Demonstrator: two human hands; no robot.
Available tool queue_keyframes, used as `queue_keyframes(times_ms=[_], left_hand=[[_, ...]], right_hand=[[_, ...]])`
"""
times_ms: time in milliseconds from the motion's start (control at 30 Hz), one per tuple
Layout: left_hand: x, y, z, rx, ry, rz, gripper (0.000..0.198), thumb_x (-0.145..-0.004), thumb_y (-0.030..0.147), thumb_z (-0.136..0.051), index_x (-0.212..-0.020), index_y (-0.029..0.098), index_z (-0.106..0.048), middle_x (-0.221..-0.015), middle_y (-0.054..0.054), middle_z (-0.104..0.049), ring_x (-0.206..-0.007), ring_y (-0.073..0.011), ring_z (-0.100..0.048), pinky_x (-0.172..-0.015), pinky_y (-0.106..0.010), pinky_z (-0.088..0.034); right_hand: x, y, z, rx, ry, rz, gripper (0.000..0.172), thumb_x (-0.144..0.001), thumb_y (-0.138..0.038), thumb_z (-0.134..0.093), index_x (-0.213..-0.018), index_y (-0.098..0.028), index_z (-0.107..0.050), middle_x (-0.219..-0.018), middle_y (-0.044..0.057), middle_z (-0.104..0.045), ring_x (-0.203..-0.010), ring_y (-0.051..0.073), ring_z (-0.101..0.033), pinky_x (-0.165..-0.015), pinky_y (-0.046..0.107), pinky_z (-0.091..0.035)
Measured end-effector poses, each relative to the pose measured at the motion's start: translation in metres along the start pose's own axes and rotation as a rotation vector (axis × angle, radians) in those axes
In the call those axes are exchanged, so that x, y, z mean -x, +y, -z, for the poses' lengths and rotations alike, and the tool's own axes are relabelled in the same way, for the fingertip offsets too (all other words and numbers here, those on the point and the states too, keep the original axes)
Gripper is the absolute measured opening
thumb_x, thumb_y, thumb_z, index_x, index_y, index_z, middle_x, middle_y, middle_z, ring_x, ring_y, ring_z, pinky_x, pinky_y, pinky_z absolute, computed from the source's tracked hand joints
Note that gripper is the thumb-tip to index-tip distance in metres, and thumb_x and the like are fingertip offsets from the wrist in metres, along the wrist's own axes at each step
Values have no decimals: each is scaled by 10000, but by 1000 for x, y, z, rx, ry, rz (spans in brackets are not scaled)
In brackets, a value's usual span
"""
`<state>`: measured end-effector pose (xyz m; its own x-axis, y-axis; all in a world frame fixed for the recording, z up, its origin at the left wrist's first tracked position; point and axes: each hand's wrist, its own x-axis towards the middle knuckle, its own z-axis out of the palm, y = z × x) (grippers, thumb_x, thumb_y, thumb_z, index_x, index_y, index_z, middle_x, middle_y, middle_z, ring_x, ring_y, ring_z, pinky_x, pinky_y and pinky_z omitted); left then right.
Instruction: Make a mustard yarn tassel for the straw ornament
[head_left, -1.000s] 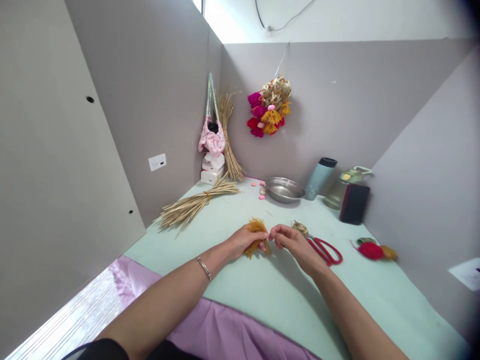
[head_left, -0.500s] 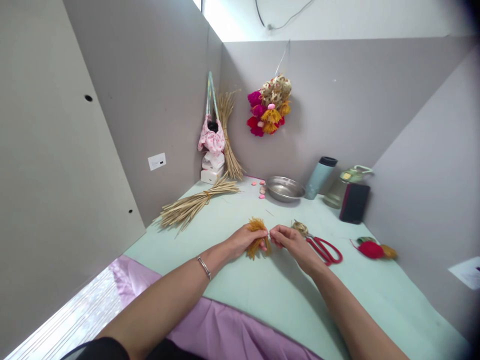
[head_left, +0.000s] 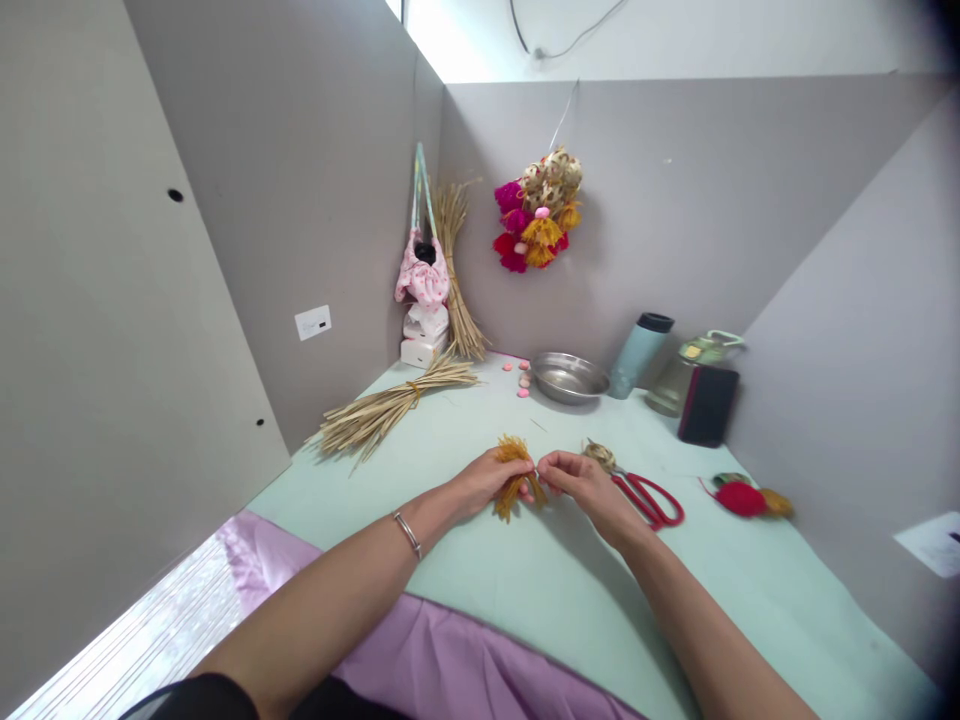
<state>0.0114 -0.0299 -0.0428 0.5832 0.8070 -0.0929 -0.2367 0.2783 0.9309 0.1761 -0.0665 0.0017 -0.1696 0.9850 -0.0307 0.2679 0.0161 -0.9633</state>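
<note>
A mustard-yellow yarn tassel (head_left: 512, 450) is pinched at its middle by my left hand (head_left: 486, 478), its strands fanning out above and below the fingers. Close against the tassel's right side, my right hand (head_left: 581, 480) has its thumb and forefinger pressed together; whatever they pinch is too small to make out. Just right of that hand lie red-handled scissors (head_left: 652, 500), with a small woven straw ball (head_left: 600, 455) by their blades.
Straw bundle (head_left: 382, 410) lies left; a steel bowl (head_left: 570, 378), pink beads (head_left: 523, 380), blue tumbler (head_left: 640, 355), green jug (head_left: 675, 380) and phone (head_left: 709, 405) stand behind. Red yarn (head_left: 742, 498) lies right. Tassel ornaments (head_left: 540, 215) hang on the wall.
Both hands stay almost in place. The lower strands of the tassel have spread slightly to the right, and my right fingers have shifted a touch.
</note>
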Motion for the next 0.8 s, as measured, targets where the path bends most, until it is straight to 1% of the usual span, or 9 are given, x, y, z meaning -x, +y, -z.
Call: queue_keyframes(times_ms=[100, 200, 333, 467, 633, 800], left_hand=[[0, 0, 0, -5, -4, 2, 273, -728, 387, -666, -792, 128, -611, -573, 6, -578, -537, -104, -587, -557, -208, -446], [0, 0, 1, -8, -6, 3, 274, -729, 391, -661, -792, 129, -611, -569, 6, -577, -537, -106, -589, -549, -207, -442], [-1, -1, 1, -12, -22, 5, 293, -711, 398, -682, -799, 126, -615, -576, 4, -580, -550, -108, -595, -565, -210, -447], [2, 3, -1, -16, -29, 0, 253, -683, 346, -701, -770, 126, -612, -572, 13, -570, -529, -90, -568, -587, -212, -461], [7, 9, -5, -40, -19, 6, 193, -698, 314, -658, -705, 134, -589, -532, 16, -558, -471, -87, -544, -506, -199, -430], [3, 6, -2, -52, 14, 14, 188, -717, 318, -631, -701, 141, -572, -511, 28, -539, -451, -90, -547, -470, -191, -403]], right_hand=[[1, -1, 0, -3, 12, 2, 190, -739, -352, -652, -703, -170, -611, -643, -28, -546, -599, 119, -429, -608, 263, -327], [1, -1, -1, -3, 17, 6, 164, -726, -326, -657, -704, -171, -606, -635, -32, -541, -606, 120, -430, -610, 259, -325], [1, -2, -1, -3, 11, 6, 162, -729, -322, -653, -708, -170, -601, -615, -35, -539, -604, 118, -431, -608, 256, -323], [1, 0, -1, 0, 0, 8, 160, -732, -317, -650, -709, -168, -597, -619, -27, -560, -603, 118, -439, -608, 256, -326], [0, 4, -3, 8, -23, 14, 107, -737, -271, -616, -709, -171, -589, -631, -21, -589, -614, 124, -465, -622, 258, -342], [-1, 6, -3, 21, 2, 24, 69, -726, -238, -593, -699, -176, -580, -615, -39, -543, -600, 116, -440, -611, 253, -333]])
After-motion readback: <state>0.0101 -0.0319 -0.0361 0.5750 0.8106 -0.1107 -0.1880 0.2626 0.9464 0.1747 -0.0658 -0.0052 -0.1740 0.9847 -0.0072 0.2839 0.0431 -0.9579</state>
